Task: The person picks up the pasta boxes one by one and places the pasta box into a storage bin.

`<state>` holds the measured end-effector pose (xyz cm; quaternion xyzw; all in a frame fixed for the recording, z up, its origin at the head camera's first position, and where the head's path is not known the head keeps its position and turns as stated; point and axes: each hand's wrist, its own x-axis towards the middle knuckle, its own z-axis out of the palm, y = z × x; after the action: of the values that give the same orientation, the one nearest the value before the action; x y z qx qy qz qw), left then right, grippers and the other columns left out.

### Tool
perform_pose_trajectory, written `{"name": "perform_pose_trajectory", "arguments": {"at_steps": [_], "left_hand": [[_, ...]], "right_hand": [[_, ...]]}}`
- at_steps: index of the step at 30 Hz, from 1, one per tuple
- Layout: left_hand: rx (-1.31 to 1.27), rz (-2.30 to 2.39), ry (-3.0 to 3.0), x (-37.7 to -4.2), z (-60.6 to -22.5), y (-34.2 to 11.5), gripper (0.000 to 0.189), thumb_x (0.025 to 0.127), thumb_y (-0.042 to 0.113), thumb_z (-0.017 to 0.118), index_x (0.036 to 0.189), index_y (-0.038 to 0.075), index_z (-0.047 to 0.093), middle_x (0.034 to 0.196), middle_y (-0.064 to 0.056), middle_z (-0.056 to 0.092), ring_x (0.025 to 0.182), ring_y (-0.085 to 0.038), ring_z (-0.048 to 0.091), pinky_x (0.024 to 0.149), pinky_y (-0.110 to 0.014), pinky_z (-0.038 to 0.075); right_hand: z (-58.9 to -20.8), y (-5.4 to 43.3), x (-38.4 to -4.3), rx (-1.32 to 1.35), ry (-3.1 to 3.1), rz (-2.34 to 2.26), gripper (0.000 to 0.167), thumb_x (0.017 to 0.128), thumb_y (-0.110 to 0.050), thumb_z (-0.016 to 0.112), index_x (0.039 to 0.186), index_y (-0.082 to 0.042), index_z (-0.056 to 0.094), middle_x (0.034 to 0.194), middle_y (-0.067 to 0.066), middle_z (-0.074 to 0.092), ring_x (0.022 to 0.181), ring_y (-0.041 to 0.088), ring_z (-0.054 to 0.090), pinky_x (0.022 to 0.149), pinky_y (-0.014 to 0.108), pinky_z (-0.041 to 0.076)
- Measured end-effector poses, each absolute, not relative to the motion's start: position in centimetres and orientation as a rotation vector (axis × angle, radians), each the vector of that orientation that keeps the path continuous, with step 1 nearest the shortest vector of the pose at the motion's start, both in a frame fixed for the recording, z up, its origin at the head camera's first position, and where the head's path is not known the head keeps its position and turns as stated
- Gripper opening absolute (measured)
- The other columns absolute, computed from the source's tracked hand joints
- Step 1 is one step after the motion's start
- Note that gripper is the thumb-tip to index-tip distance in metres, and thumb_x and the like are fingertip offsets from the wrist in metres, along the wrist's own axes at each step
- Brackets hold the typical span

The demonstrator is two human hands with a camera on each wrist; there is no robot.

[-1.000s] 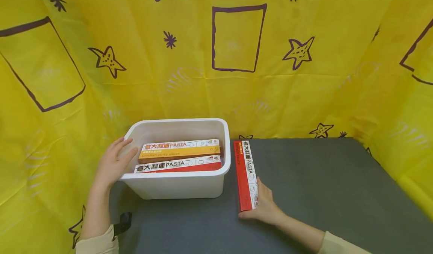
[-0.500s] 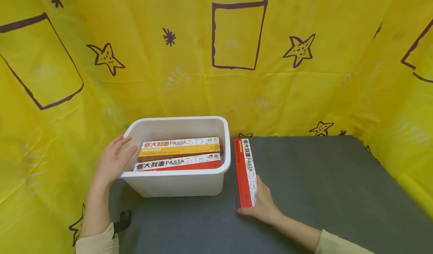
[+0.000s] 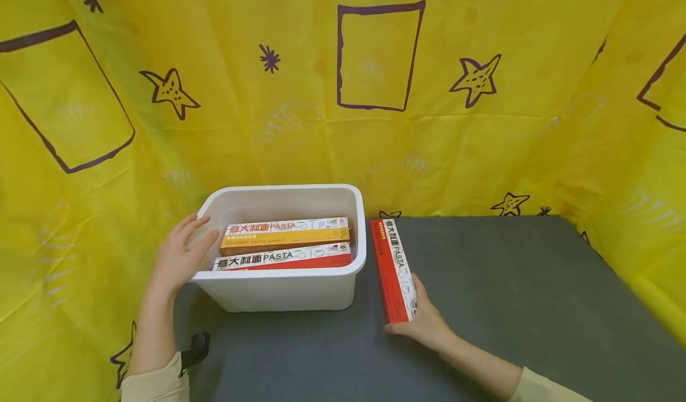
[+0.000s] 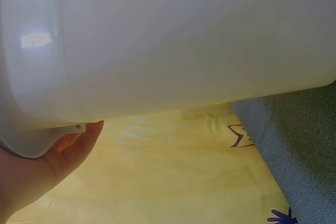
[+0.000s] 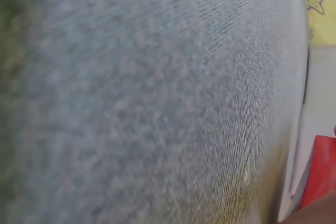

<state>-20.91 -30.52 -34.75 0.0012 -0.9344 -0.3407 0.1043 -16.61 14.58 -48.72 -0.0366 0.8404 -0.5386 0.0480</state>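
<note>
A white plastic bin stands on the table with two pasta boxes in it: a yellow Chicken curry sauce one behind, a red one in front. My left hand grips the bin's left rim; in the left wrist view its fingers curl at the lip. Right of the bin, my right hand holds the near end of another red pasta box, thumb at the end and fingers along the right side. Only a red corner of this box appears in the right wrist view.
The grey tabletop extends right and in front of the bin. A yellow cloth with dark drawings hangs at the back and sides, close behind the bin. A black strap sits at my left wrist.
The near end of the held pasta box has swung slightly to the right and away from me with my right hand. My left hand and the bin stay in place.
</note>
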Motion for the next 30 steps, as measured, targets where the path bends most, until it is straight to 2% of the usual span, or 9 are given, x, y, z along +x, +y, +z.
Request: {"name": "perform_pose_trajectory", "arguments": {"at_steps": [5,12,17,30], "left_hand": [[-0.006,-1.005,-2.746,-20.9,-34.7,-30.5,0.064,0.100,0.044,0.048,0.145,-0.001,0.041,0.154,-0.028,0.024,0.137,-0.056,0.020,0.101,-0.075,0.017],[0.006,-1.014,-2.754,-21.0,-34.8,-30.6,0.065,0.100,0.045,0.048,0.146,-0.001,0.040,0.155,-0.028,0.023,0.137,-0.056,0.019,0.101,-0.076,0.016],[0.011,-1.013,-2.759,-21.0,-34.8,-30.6,0.065,0.100,0.045,0.048,0.146,0.000,0.040,0.155,-0.027,0.022,0.137,-0.056,0.019,0.101,-0.077,0.016],[0.040,-1.038,-2.765,-21.0,-34.6,-30.5,0.067,0.100,0.048,0.047,0.147,0.001,0.038,0.156,-0.026,0.021,0.138,-0.055,0.017,0.100,-0.077,0.016]], "right_hand": [[-48.2,15.1,-16.5,-0.034,2.531,-1.660,0.120,0.061,-0.023,0.087,0.154,-0.010,0.014,0.135,0.015,0.047,0.110,0.024,0.050,0.087,0.036,0.044],[-47.2,15.8,-16.4,-0.053,2.523,-1.701,0.114,0.063,-0.025,0.083,0.153,-0.004,0.016,0.140,0.019,0.043,0.118,0.028,0.046,0.091,0.039,0.043],[-46.6,16.0,-16.2,-0.036,2.481,-1.768,0.111,0.064,-0.021,0.082,0.153,-0.003,0.018,0.140,0.019,0.044,0.118,0.029,0.046,0.094,0.038,0.041],[-44.5,17.2,-15.7,-0.004,2.477,-1.766,0.103,0.069,-0.018,0.079,0.154,-0.009,0.021,0.140,0.018,0.043,0.119,0.029,0.045,0.091,0.037,0.041]]}}
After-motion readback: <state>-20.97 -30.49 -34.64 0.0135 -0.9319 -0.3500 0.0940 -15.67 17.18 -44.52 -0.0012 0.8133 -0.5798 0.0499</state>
